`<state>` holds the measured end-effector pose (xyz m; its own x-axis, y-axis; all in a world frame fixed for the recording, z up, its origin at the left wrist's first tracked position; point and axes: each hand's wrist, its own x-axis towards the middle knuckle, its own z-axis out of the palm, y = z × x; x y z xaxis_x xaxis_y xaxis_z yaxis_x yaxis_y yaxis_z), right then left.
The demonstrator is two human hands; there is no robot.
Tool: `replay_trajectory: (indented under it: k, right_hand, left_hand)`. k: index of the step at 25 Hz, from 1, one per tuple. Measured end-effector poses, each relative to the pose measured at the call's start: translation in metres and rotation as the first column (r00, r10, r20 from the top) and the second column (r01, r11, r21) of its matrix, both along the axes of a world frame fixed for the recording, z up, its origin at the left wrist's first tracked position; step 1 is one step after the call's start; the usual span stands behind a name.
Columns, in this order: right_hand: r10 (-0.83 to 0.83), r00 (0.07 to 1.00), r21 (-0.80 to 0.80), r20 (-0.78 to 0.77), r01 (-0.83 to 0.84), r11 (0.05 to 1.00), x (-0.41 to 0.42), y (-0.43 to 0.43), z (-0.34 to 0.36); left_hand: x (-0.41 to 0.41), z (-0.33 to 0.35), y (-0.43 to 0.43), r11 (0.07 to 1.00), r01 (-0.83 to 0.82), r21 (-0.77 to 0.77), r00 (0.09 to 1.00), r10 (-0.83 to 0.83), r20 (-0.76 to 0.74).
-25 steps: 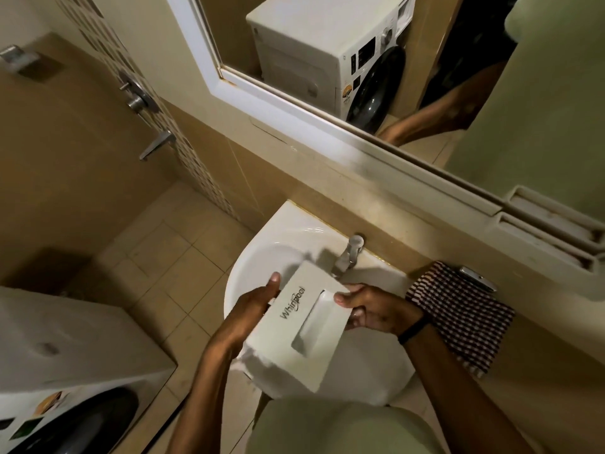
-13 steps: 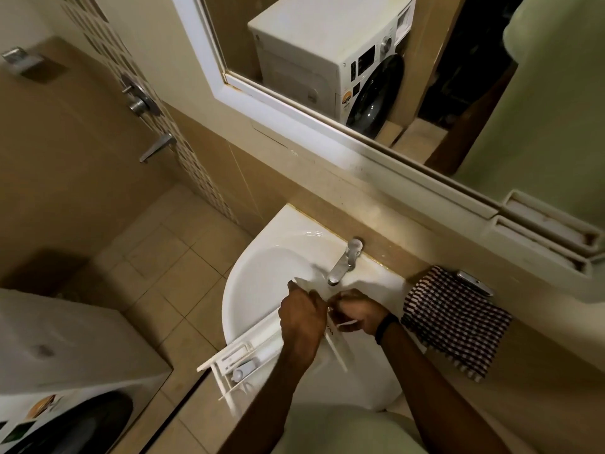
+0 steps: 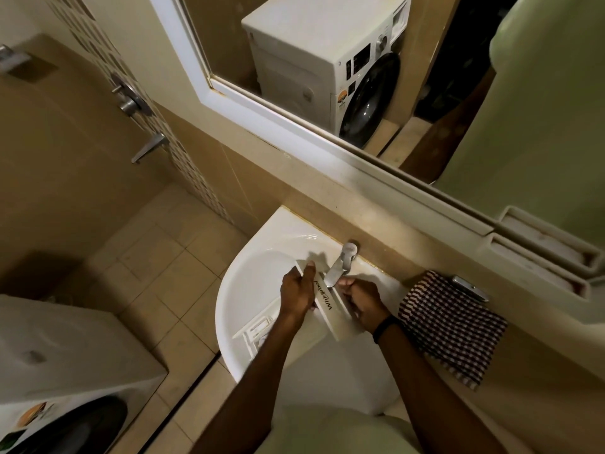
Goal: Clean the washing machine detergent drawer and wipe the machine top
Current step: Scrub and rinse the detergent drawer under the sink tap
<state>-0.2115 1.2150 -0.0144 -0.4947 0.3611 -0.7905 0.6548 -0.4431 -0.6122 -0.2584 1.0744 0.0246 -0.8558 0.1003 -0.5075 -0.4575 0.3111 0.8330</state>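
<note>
White plastic detergent drawer (image 3: pixel 331 309) over white ceramic basin (image 3: pixel 248 283), 6 o'clock of chrome tap (image 3: pixel 340 267). Left hand (image 3: pixel 296 290) fingers wrap its panel at 9 o'clock, right hand (image 3: pixel 363 301) fingers at 3. Whirlpool lettering upward; compartments trail toward 8 o'clock.

Both bare forearms reach forward and down, drawing close together. The left hand (image 3: pixel 296 291) grips the drawer (image 3: pixel 331 311) from its left side, thumb hooked over the far end. The right hand (image 3: pixel 361 299) clasps the opposite side, fingers curled, a dark band (image 3: pixel 383 328) on its wrist.
</note>
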Motion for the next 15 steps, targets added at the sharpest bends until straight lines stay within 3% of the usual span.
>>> replay_trajectory:
  k: [3, 7, 10, 15]
  right_hand:
    - [0.044, 0.998, 0.139, -0.052, -0.037, 0.99, 0.007, -0.007, 0.008]
    - [0.386, 0.901, 0.276, -0.197, -0.327, 0.904, 0.016, -0.02, 0.017]
    - [0.521, 0.836, 0.3, -0.173, -0.459, 0.836, 0.012, -0.02, 0.019]
    - [0.649, 0.73, 0.465, -0.214, -0.508, 0.725, 0.062, -0.011, 0.006]
  left_hand:
    - [-0.001, -0.003, -0.003, 0.999, 0.003, 0.042, 0.999, -0.005, 0.049]
    - [-0.003, -0.009, -0.004, 1.0, 0.011, 0.011, 1.0, -0.011, 0.026]
    - [-0.006, -0.016, -0.001, 0.996, -0.017, -0.09, 0.999, 0.012, -0.05]
    - [-0.002, -0.015, 0.005, 0.986, -0.081, -0.146, 0.987, 0.059, -0.146]
